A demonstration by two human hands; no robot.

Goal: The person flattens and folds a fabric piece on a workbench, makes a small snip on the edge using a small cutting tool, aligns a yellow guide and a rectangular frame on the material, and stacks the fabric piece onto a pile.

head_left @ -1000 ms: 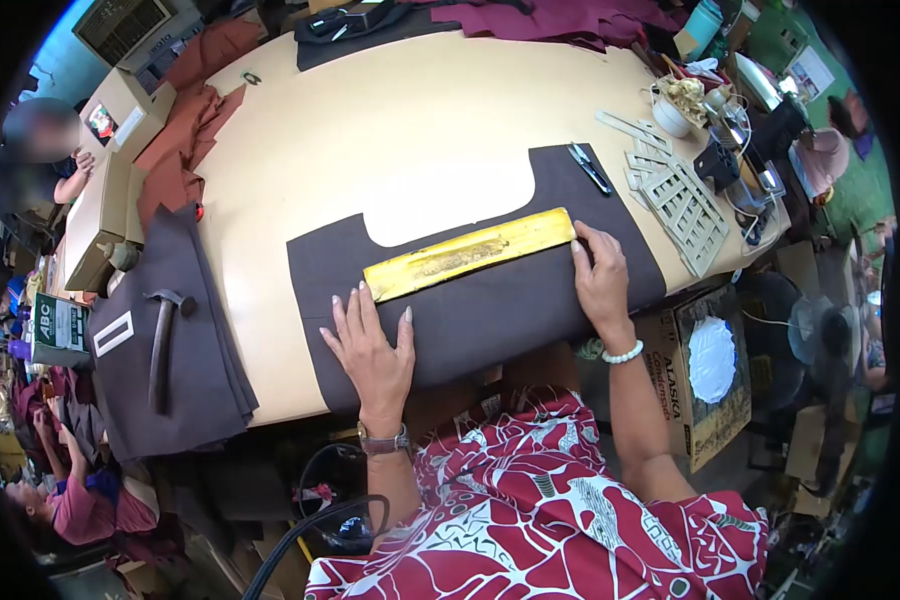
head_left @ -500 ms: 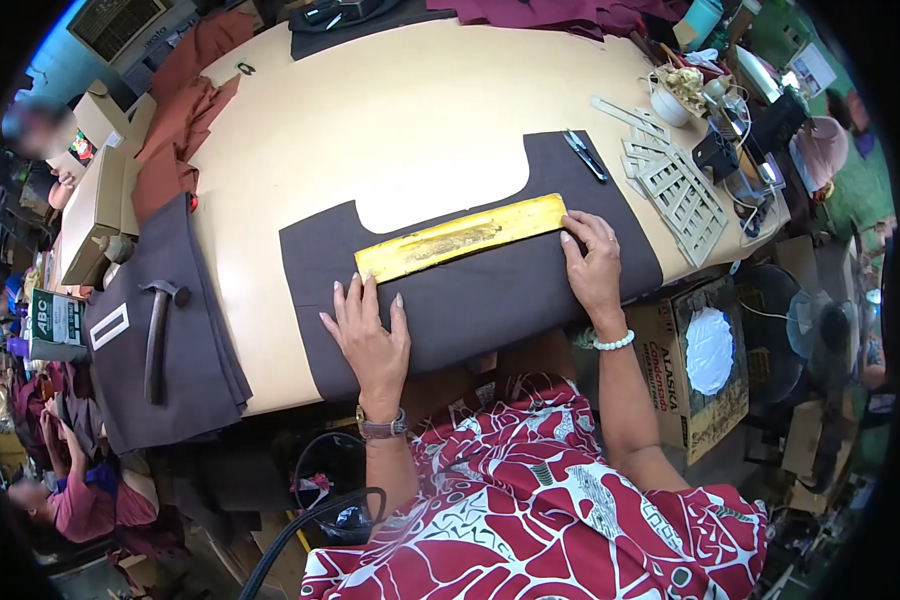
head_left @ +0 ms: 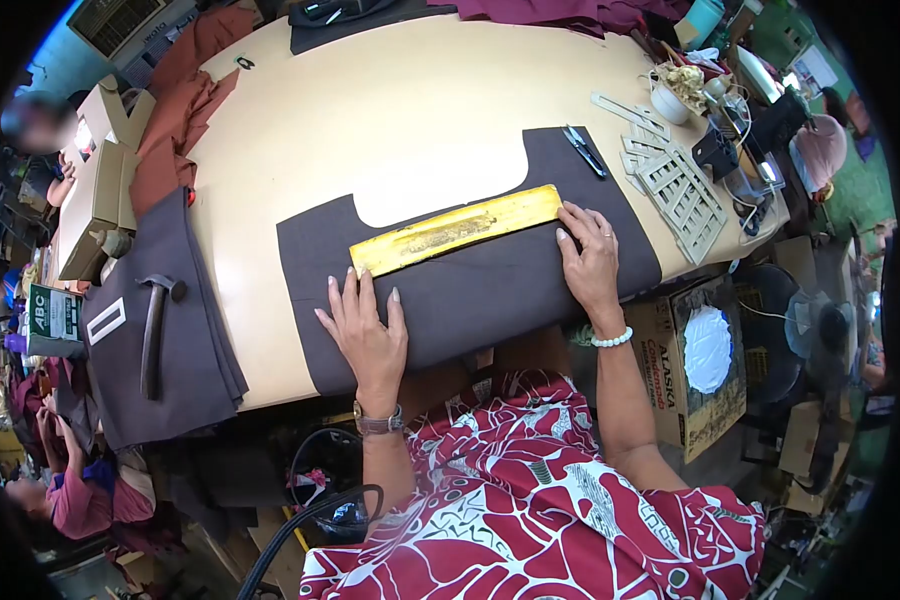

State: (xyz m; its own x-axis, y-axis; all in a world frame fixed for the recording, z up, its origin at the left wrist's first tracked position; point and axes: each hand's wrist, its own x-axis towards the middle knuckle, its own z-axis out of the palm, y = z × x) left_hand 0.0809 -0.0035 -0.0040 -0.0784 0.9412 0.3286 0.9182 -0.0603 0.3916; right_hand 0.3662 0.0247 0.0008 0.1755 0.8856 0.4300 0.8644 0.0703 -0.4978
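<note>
A long yellow bar [head_left: 456,230] with a worn brown patch lies slightly slanted on a dark fabric piece [head_left: 450,300], just below the fabric's curved cutout. My left hand [head_left: 368,335] rests on the fabric with fingers spread, its fingertips at the bar's left end. At the bar's right end, the fingertips of my right hand [head_left: 592,262] touch its edge, the fingers apart and the palm low over the cloth. Small thread snips [head_left: 585,152] lie on the fabric's upper right part.
A hammer [head_left: 156,335] and a white rectangular frame [head_left: 106,321] lie on stacked dark fabric [head_left: 195,370] at the left. Slotted templates [head_left: 682,205] sit at the right, near a white pot [head_left: 670,102]. A person [head_left: 40,130] is at the far left behind cardboard boxes [head_left: 98,215].
The whole view has shifted slightly, so the table and fabric appear a little higher and further left. Both hands keep their places at the ends of the bar.
</note>
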